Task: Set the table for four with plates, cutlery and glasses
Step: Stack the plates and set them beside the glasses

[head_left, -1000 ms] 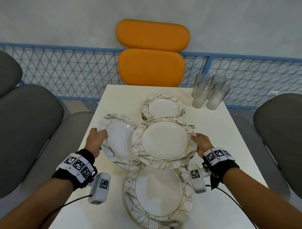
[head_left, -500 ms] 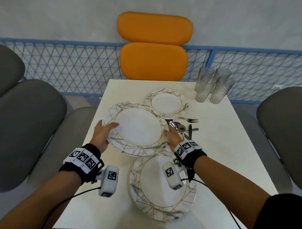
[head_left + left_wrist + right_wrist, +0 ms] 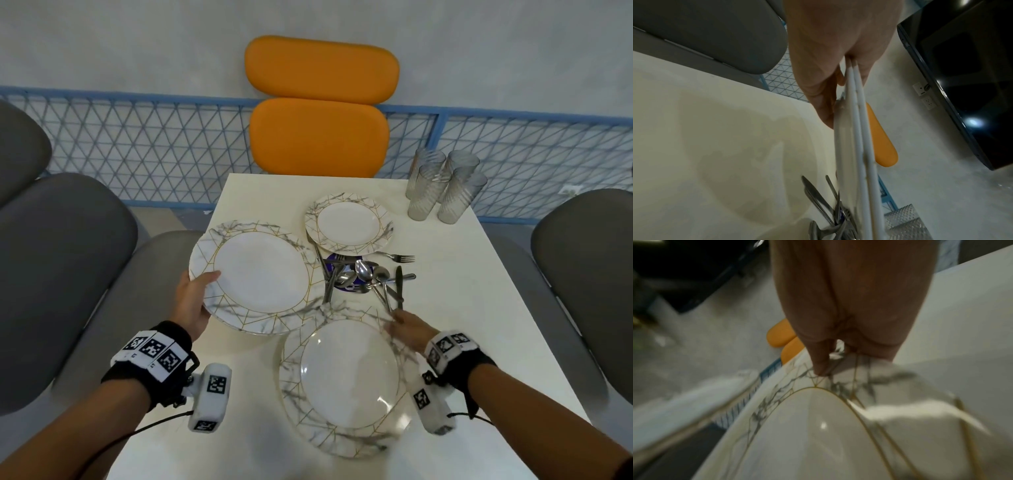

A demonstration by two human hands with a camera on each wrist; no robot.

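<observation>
Plates gripped at rim by left hand; right hand pinches near plate's edge

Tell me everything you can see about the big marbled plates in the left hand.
The large white plates with grey marble veining and gold lines are glossy, ceramic-looking rounds with a plain white centre. The left wrist view shows two thin rims stacked together. The left hand grips their near-left edge, thumb on top, holding them roughly level above the white table, over its left side. Their near-right edge overlaps the matching plate lying nearest the person.
</observation>
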